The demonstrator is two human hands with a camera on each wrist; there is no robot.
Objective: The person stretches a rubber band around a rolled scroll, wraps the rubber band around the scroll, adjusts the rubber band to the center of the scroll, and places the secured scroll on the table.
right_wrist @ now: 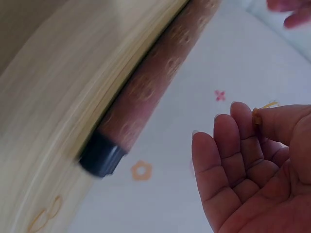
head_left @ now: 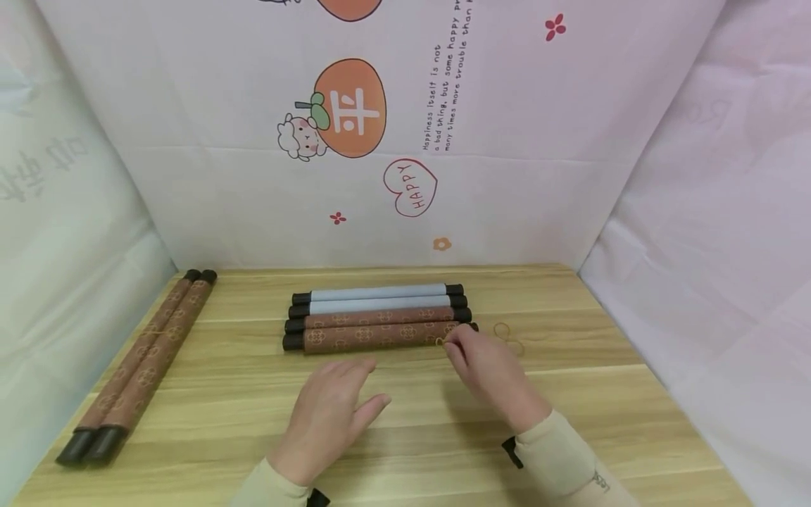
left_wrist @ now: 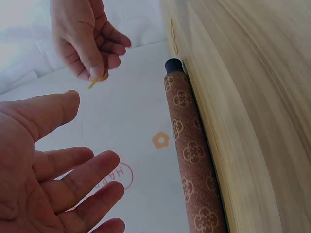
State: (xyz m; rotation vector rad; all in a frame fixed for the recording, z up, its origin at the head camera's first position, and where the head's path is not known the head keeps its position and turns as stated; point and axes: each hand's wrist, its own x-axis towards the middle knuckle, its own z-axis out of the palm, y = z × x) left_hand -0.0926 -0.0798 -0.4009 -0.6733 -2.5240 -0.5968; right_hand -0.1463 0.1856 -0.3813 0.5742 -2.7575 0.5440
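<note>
One wooden table point(head_left: 570, 401): we see it spread under both hands, with the rolls lying flat on it
Row of rolls: four lie side by side beyond our hands, their long axes running left to right across our front, the right ends slightly farther off; the two far ones are pale blue point(head_left: 380, 297), the two near ones patterned brown point(head_left: 361, 338), all with dark end caps
Brown pair point(head_left: 151, 370): well apart at the table's left, two rolls side by side, their axes running away from us and leaning right, nearly crosswise to the row
Left hand point(head_left: 326, 419): our fingers stretch out with the thumb wide of them, holding nothing, on the near side of the row below its left half
Right hand point(head_left: 497, 380): ours is the nearer one, by the row's right end; from the head it overlaps the nearest roll's tip, yet both wrist views show it raised and apart from that roll
Loose yellow loops point(head_left: 502, 329): on the table just past the row's right end, beside our right hand; we cannot tell whether they are one band or two
Held yellow band point(left_wrist: 98, 80): we pinch it between right thumb and fingertip, a small end poking out, around none of the four rolls
</note>
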